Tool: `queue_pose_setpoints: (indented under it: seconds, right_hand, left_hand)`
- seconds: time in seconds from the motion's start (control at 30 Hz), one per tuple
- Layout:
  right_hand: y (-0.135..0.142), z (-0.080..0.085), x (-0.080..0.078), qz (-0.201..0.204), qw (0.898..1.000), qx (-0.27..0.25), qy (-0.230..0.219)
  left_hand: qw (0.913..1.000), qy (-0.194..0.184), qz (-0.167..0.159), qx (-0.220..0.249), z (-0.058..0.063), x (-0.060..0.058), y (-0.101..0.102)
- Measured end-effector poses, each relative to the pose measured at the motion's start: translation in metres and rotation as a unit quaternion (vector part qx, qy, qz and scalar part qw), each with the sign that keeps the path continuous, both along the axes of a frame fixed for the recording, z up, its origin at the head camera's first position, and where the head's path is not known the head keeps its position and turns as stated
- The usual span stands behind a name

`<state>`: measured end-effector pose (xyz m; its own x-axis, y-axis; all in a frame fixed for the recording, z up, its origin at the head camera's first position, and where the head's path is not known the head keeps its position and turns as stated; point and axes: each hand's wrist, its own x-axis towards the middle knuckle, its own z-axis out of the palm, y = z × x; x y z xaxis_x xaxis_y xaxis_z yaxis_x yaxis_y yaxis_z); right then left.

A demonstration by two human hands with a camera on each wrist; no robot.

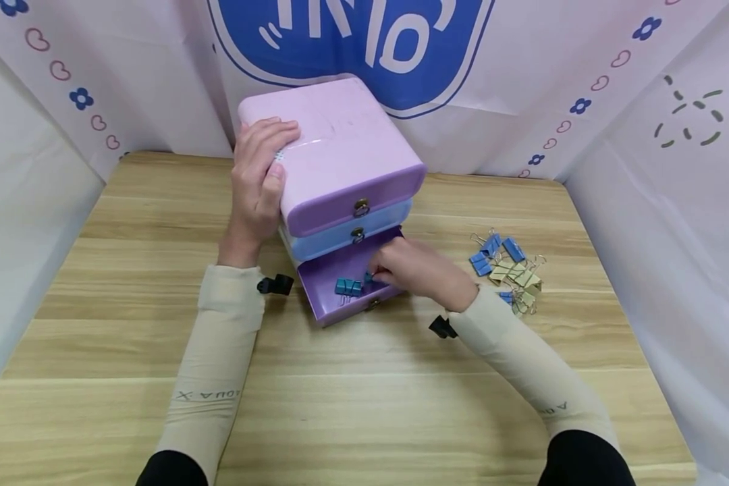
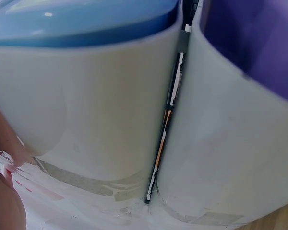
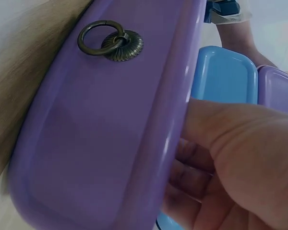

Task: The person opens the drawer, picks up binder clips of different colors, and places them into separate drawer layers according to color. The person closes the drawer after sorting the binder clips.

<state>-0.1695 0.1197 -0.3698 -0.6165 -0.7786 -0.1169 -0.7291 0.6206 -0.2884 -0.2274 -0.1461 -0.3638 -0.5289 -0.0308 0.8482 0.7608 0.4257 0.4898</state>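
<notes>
A small chest of drawers (image 1: 346, 135) with a pale pink top stands turned at an angle, its bottom purple drawer (image 1: 318, 304) pulled out. My left hand (image 1: 258, 175) rests on the chest's upper left edge, fingers and thumb lying on the top. Into the open drawer reaches my right hand (image 1: 422, 270), its fingertips pinching a teal binder clip (image 1: 368, 277). Other teal binder clips (image 1: 348, 287) lie on the drawer floor beside it. In the right wrist view, the drawer front (image 3: 101, 129) hides my fingertips and the pinched clip.
Blue binder clips (image 1: 514, 249) and yellow binder clips (image 1: 516, 273) lie heaped on the wooden table (image 1: 340, 405) to the right. Above the open drawer, the blue drawer (image 1: 352, 233) and top purple drawer (image 1: 355, 202) are closed. A printed cloth (image 1: 176, 88) hangs behind the chest.
</notes>
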Motion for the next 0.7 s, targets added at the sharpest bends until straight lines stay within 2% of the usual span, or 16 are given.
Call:
queue_pose_setpoints:
  seconds: [0.2,0.4,0.7]
  right_hand:
    - [-0.003,-0.003,-0.003,0.009,1.0,-0.004,-0.021]
    - [-0.001,0.0,-0.002,0.008,1.0,-0.03,0.0]
    - [0.012,0.016,0.014,-0.073,0.995,-0.067,0.029]
  left_hand:
    - [1.0,0.001,-0.003,0.002,0.0,0.0,0.002]
    - [1.0,-0.001,-0.003,0.003,0.0,0.0,0.002]
    - [1.0,-0.005,-0.001,0.002,0.001,0.0,0.001]
